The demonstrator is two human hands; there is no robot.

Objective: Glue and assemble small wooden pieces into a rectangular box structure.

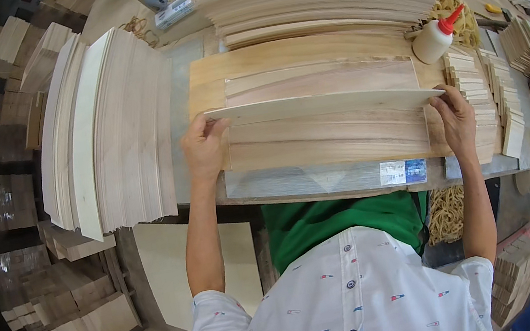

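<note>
Hands pinch-tight on thin board

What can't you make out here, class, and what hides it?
In the head view:
Part of the flat pale wooden panel: behind the thin cream wooden strip.
Contents of the white plastic bottle: behind its wall.
Part of the tan looped bands: behind that bottle.
Far-left brown wooden stacks: cut off by dark rim.

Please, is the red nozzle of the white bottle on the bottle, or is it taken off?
On: the red nozzle sits on the neck of the white bottle. Whether its tip is open, I cannot tell.
</note>
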